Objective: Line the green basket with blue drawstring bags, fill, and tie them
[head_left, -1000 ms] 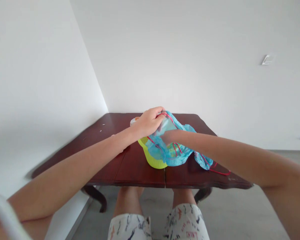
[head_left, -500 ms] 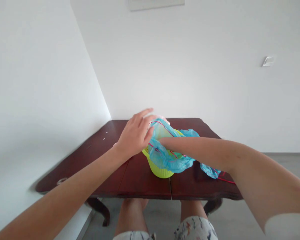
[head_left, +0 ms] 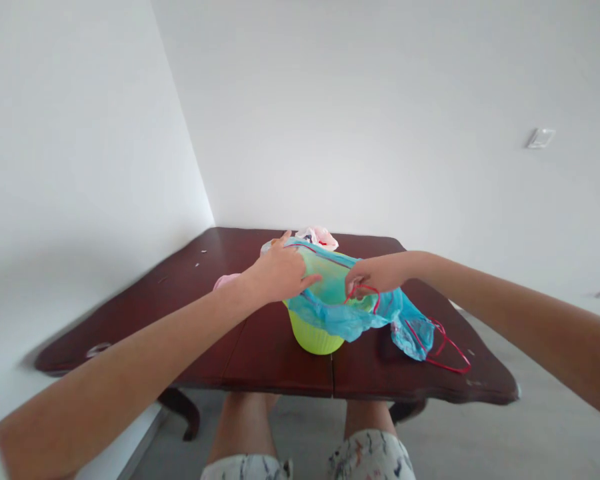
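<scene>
A lime-green wastebasket (head_left: 314, 341) stands upright on the table, with a thin blue drawstring garbage bag (head_left: 345, 322) spread in its mouth and draped over the rim. My left hand (head_left: 280, 272) lies on the bag at the left rim, fingers stretched and thumb apart, not gripped round anything I can see. At the right side of the opening, my right hand (head_left: 373, 273) is closed, its fingers pinched at the bag's red drawstring (head_left: 373, 289). A small whitish bit shows at those fingertips, too small to name.
Crumpled blue plastic with red string (head_left: 415, 337) lies on the table right of the wastebasket. Behind stands a white-and-pink plastic bundle (head_left: 317, 237). Something pink (head_left: 225, 281) is partly hidden by my left forearm. The dark red wooden table (head_left: 180, 293) meets white walls.
My right hand has come up out of the bag's inside to its right edge, and now pinches the red string. My left hand has lowered onto the bag's left rim. The view has shifted slightly.
</scene>
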Demonstrator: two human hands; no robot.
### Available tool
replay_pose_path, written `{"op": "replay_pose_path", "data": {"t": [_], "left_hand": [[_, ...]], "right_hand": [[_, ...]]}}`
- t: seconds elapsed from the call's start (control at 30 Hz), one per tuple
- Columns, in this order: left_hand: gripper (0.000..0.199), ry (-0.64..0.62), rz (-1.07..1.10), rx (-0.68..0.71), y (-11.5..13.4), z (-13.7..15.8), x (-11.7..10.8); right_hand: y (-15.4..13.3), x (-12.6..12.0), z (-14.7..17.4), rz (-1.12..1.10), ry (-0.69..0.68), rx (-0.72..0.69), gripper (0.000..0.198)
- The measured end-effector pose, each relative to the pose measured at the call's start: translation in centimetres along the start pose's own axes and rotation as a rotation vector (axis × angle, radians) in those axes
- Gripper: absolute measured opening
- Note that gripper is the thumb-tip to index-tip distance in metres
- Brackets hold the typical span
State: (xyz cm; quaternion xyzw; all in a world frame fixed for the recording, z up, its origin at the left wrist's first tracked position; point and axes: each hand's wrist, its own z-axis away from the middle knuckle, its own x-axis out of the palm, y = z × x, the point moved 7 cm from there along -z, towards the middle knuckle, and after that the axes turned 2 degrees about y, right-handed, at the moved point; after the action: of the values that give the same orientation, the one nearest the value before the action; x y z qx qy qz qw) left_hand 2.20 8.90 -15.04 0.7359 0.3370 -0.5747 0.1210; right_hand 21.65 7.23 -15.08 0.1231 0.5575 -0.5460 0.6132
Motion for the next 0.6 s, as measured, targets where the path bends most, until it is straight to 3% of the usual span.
{"op": "replay_pose_path", "data": {"t": [0.07,0.17,0.27,0.4,0.53,0.6], "left_hand": [[0.055,-0.032,0.003,-0.054,-1.0,-0.5,0.9],[0.047,-0.074,0.054,-0.110,-2.3,-1.4,1.6],[0.033,-0.127,0.185,-0.230,-4.2,-2.1,2.4],[0.015,-0.130,0.472,-0.399,-6.8,-2.0,4.5],[0.040,-0.053,0.662,-0.479,-8.6,-1.2,7.1],[0.039,-0.002,0.776,-0.510,-9.1,-0.6,8.3]], "right_hand": [[1.6,-0.7,1.6,0.132,0.067,-0.011,0.009],[3.8,-1.7,3.0,0.335,0.272,-0.021,0.010],[5.4,-1.7,2.8,0.375,0.394,-0.025,0.021],[8.0,-1.0,0.9,0.010,0.464,0.082,0.035],[10.8,0.8,-1.1,-0.255,0.547,0.214,0.040],[12.0,1.8,-1.7,-0.380,0.627,0.249,0.042]]}}
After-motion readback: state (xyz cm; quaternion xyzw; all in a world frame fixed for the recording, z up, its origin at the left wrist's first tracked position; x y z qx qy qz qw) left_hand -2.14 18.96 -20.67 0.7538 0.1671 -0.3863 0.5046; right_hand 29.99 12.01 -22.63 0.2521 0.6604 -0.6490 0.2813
